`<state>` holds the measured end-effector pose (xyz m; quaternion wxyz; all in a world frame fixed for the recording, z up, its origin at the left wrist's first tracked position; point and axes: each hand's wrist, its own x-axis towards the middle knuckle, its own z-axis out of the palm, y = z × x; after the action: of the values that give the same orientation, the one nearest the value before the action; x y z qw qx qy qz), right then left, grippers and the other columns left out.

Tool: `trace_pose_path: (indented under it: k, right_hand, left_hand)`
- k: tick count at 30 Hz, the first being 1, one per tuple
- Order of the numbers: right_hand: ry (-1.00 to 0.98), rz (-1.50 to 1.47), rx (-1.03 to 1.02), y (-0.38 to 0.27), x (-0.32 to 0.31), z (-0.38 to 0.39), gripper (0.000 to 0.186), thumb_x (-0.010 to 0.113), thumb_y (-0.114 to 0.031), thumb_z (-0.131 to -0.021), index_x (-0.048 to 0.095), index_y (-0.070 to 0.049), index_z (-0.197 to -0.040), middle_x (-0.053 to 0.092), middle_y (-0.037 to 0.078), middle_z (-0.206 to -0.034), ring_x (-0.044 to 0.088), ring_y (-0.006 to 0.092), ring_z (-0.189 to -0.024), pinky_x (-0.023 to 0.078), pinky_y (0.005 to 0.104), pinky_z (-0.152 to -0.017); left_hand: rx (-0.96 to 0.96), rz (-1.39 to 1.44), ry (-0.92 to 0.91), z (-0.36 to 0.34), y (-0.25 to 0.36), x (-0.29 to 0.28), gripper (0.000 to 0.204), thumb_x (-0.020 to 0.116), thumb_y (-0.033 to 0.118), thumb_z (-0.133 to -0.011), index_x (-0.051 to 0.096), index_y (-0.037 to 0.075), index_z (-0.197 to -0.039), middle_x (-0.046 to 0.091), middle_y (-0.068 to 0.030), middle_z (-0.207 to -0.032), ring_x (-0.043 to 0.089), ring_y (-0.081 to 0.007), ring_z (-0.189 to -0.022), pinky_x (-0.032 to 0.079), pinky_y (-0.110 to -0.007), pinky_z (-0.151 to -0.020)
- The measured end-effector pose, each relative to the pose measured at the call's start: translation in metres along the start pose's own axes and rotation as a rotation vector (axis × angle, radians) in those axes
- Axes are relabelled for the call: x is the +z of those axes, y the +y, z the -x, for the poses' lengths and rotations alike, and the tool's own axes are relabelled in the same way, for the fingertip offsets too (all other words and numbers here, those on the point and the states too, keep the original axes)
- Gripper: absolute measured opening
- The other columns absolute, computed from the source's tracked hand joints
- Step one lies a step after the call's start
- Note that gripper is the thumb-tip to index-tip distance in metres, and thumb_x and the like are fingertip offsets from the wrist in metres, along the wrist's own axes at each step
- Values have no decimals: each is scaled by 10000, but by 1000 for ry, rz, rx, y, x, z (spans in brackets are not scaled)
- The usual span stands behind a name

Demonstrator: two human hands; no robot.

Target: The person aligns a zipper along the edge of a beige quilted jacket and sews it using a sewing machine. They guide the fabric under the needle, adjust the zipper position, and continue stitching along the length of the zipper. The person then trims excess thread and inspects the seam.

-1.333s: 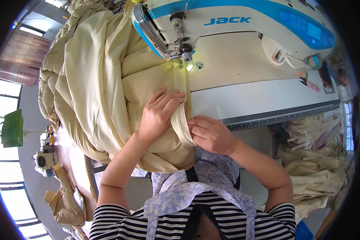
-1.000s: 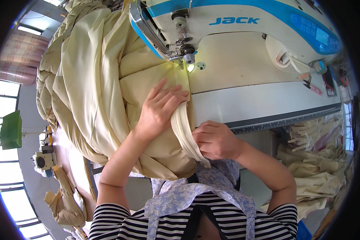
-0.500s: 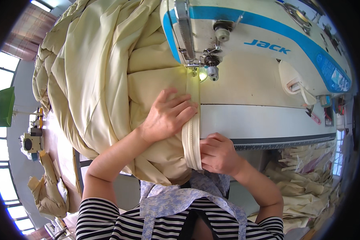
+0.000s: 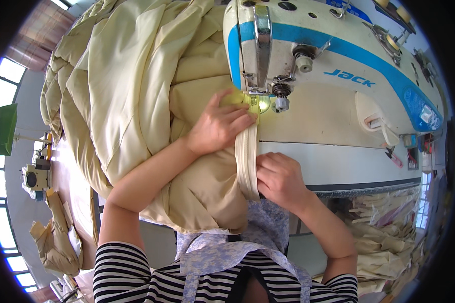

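Observation:
A padded beige garment (image 4: 121, 86) lies bunched to the left of the sewing machine (image 4: 308, 65). Along its right edge runs a cream zipper tape (image 4: 246, 161), leading up beneath the lit presser foot (image 4: 254, 103). My left hand (image 4: 220, 126) rests on the garment and the tape, fingers spread, with the fingertips close to the foot. Lower down, my right hand (image 4: 282, 181) pinches the tape's right edge between curled fingers; the exact fingertip contact is partly hidden.
A ruler strip (image 4: 369, 187) lines the front edge of the white table (image 4: 333, 164). Pink-handled snips (image 4: 394, 157) lie at the right. Cream fabric pieces (image 4: 384, 237) are heaped below right. Another beige piece (image 4: 58, 237) hangs at the left.
Both hands have moved forward with the garment and zipper tape, the left one now closer to the presser foot. The whole machine appears shifted right and lower in the view.

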<state>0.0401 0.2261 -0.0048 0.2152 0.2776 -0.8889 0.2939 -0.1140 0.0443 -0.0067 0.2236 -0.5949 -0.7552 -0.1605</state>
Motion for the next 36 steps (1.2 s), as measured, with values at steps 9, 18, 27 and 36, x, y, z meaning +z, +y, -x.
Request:
trace_pose_path:
  k: [9, 18, 27, 36]
  right_hand:
    - [-88, 141, -257, -25, 11, 38, 196, 626, -142, -802, 699, -64, -966, 645, 75, -1162, 568, 266, -1235, 442, 471, -1137]
    - [-25, 55, -252, -26, 19, 34, 212, 647, -141, -842, 724, -70, -1027, 652, 49, -1213, 588, 247, -1231, 445, 425, -1139]
    - [1, -221, -210, -18, 3, 41, 142, 667, -114, -824, 678, -52, -951, 648, 33, -1046, 654, 231, -1022, 553, 357, -983]
    - [-49, -532, -75, -9, 0, 38, 152, 758, -116, -799, 686, -77, -927, 662, 15, -926, 655, 218, -899, 555, 345, -761]
  left_hand:
    - [-261, -38, -172, -3, 76, -36, 392, 647, 56, -777, 675, 30, -1167, 678, -119, -1219, 646, -299, -1186, 531, -426, -1000]
    - [-536, 279, 46, 18, 61, -35, 277, 661, 26, -913, 692, 49, -1188, 711, -133, -1172, 674, -349, -1069, 531, -386, -952]
    - [-488, 298, 56, -5, 53, -48, 194, 648, 34, -945, 693, -5, -1130, 721, -129, -1142, 670, -299, -1153, 433, -503, -1107]
    - [-480, 384, 114, -3, 49, -33, 241, 687, 62, -899, 668, 30, -1138, 727, -108, -1112, 690, -314, -1059, 475, -481, -1089]
